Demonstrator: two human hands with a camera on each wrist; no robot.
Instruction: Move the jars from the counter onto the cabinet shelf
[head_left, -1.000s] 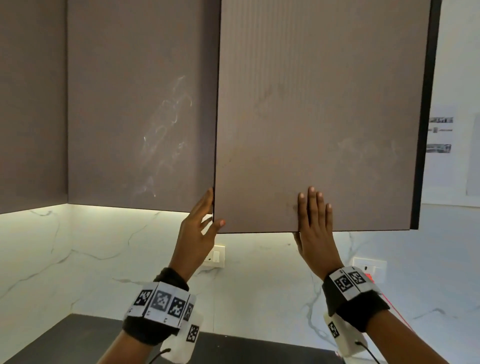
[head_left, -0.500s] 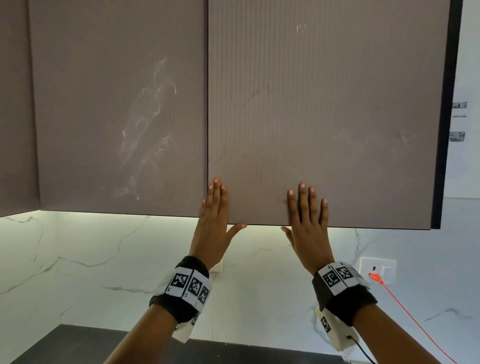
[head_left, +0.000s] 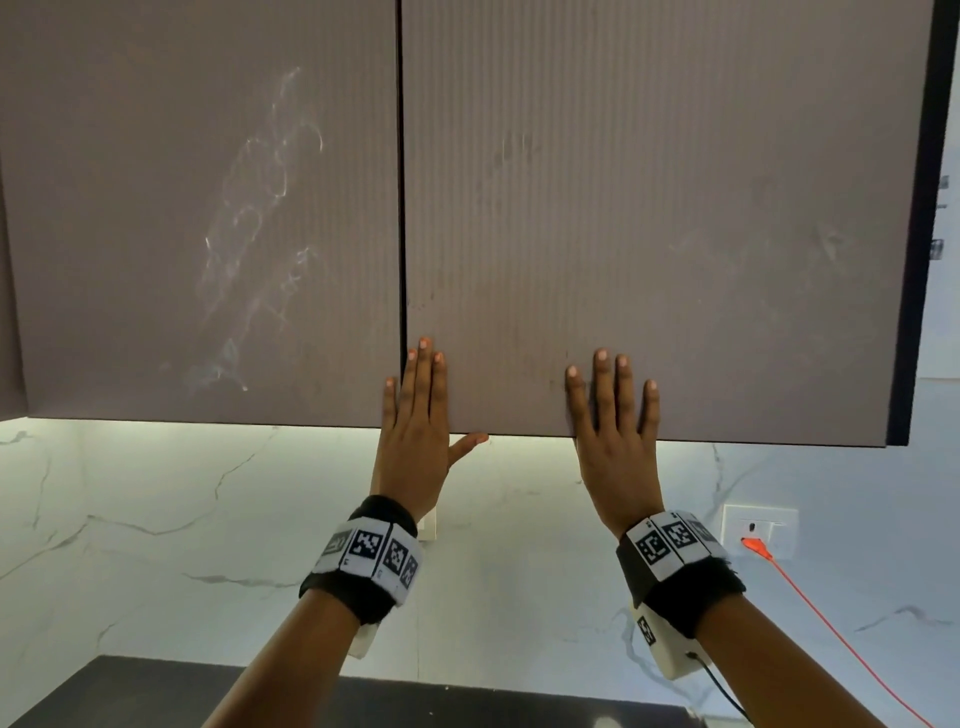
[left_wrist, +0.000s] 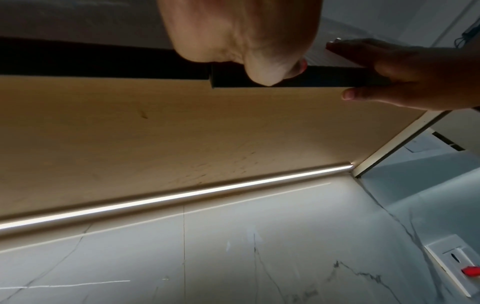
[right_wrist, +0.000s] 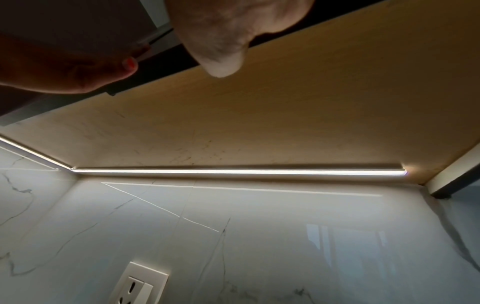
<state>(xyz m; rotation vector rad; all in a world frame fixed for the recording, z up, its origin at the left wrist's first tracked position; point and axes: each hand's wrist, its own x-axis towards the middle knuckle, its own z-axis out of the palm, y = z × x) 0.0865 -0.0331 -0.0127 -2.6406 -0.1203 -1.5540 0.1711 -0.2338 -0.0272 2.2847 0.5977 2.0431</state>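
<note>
No jar shows in any view, and the cabinet shelf is hidden behind two taupe doors. My left hand (head_left: 415, 415) and right hand (head_left: 613, 415) lie flat, fingers straight, on the lower part of the right door (head_left: 649, 208). The left hand sits at that door's left edge beside the seam with the left door (head_left: 208, 208), thumb sticking out below the bottom edge. In the left wrist view my left hand (left_wrist: 241, 30) is against the door's bottom edge (left_wrist: 311, 76), which stands slightly proud of the left door's, with my right hand (left_wrist: 402, 72) further along.
A white marble backsplash (head_left: 208, 519) runs below the cabinet, lit by a light strip (left_wrist: 182, 197) under its wooden underside (left_wrist: 182, 133). A wall socket (head_left: 758, 530) with an orange cable (head_left: 831, 613) is at the right. The dark counter (head_left: 156, 691) shows at the bottom.
The right door has swung from ajar to nearly flush with the left door. My left hand moved from the door's edge onto its face; both hands now lie flat on it.
</note>
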